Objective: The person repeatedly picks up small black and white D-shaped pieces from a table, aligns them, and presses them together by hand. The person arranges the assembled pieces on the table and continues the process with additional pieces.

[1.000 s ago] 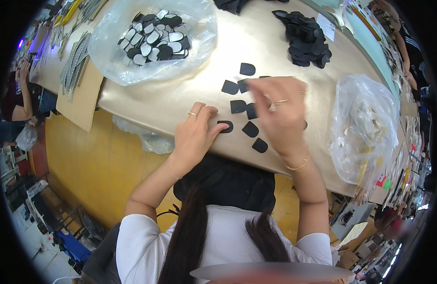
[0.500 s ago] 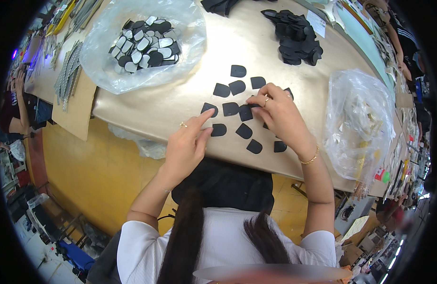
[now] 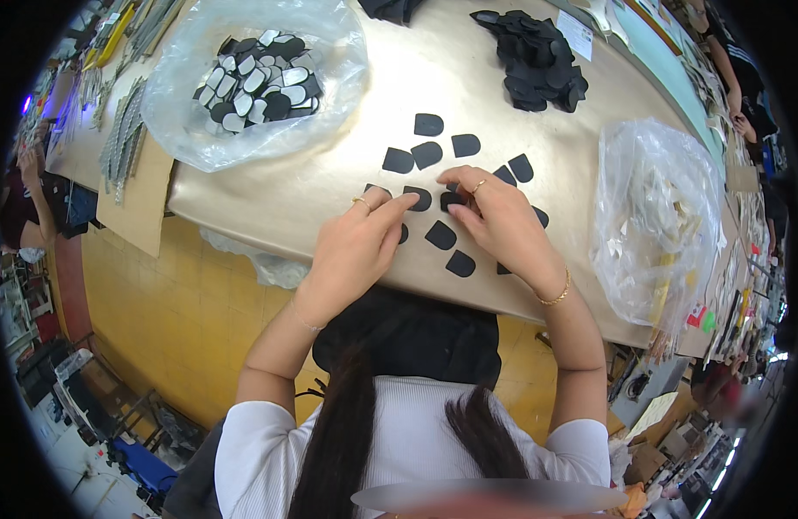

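Observation:
Small flat black pieces, each with one rounded end, lie spread on the table, such as one piece (image 3: 440,235) between my forearms. My left hand (image 3: 351,246) has its index finger stretched out, the tip on the edge of a black piece (image 3: 419,197). It also covers parts of two pieces at its left side. To the right, my right hand (image 3: 507,221) has its thumb and fingers closed around a black piece (image 3: 451,201), partly hidden by them. Other pieces show around the right hand, some partly under it.
A clear plastic bag (image 3: 178,95) of black and white-backed pieces lies open at the far left. A heap of black pieces (image 3: 541,65) sits at the far right. Another clear bag (image 3: 624,259) rests near the right edge of the table (image 3: 269,195). Metal strips (image 3: 126,138) lie on the left.
My left hand has moved right and slightly up, from the leftmost piece to the piece beside it. My right hand has lowered a little and its fingers have spread slightly around the piece.

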`<state>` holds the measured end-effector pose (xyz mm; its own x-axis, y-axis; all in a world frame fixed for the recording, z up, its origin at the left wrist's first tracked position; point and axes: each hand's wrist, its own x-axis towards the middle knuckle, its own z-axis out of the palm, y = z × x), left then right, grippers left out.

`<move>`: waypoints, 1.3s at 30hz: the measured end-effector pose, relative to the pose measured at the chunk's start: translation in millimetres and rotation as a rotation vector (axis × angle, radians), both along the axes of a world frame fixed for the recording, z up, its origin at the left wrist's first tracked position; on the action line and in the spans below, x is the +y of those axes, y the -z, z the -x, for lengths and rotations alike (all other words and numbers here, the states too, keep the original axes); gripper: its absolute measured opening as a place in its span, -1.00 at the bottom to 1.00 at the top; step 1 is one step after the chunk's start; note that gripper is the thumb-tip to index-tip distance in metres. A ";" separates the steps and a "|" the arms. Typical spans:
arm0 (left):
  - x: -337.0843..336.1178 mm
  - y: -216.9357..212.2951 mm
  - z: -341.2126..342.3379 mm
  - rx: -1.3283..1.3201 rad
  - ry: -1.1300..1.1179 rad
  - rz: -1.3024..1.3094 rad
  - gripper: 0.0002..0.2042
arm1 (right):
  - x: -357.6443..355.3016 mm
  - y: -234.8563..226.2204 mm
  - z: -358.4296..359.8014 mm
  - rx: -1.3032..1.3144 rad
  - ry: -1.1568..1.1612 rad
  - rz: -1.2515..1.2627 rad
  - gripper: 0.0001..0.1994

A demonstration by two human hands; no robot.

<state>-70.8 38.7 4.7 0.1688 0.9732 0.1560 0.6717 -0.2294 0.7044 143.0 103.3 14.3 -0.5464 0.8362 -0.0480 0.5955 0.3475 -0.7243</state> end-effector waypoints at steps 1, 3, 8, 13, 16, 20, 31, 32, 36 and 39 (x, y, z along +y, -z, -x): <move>1.3 0.2 -0.6 0.015 0.000 0.007 -0.72 | -3.7 -1.5 -1.6 0.053 0.029 0.007 -0.73; 2.5 0.4 -1.2 0.043 0.003 0.021 -0.72 | -10.3 -6.3 -9.1 0.062 0.095 0.066 -0.70; -3.6 1.3 3.3 -0.199 -0.089 0.266 -0.76 | -38.5 -12.1 -21.2 0.277 0.552 0.514 -0.88; -12.1 7.5 -5.6 -0.605 -0.167 0.520 -0.80 | -63.0 5.6 -20.0 0.048 0.562 0.194 -0.87; -15.3 6.5 -10.0 -0.886 -0.219 0.718 -0.79 | -68.9 22.3 -14.4 0.006 0.481 -0.144 -0.86; -18.6 1.1 -10.3 -0.917 -0.199 0.823 -0.78 | -71.1 28.4 -10.8 -0.099 0.442 -0.427 -0.84; -31.7 12.0 -19.7 -1.494 0.160 1.147 -0.73 | -87.5 -4.3 -18.8 0.429 0.075 -0.170 -0.74; -34.9 12.4 -19.6 -1.558 0.223 1.173 -0.74 | -90.6 -5.5 -23.5 0.449 0.137 -0.108 -0.75; -54.0 15.0 -24.7 -0.900 0.027 0.819 -0.79 | -102.6 -5.6 -38.9 0.460 0.464 0.269 -0.88; -56.1 23.5 -29.0 -0.250 0.111 0.095 -0.83 | -105.8 -1.0 -37.3 0.574 0.735 0.576 -0.90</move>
<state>-41.8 -17.4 -18.8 0.2426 0.9632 0.1154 0.4486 -0.2168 0.8670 180.4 -2.5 15.4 0.0102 0.9009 -0.4339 0.0408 -0.4339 -0.9000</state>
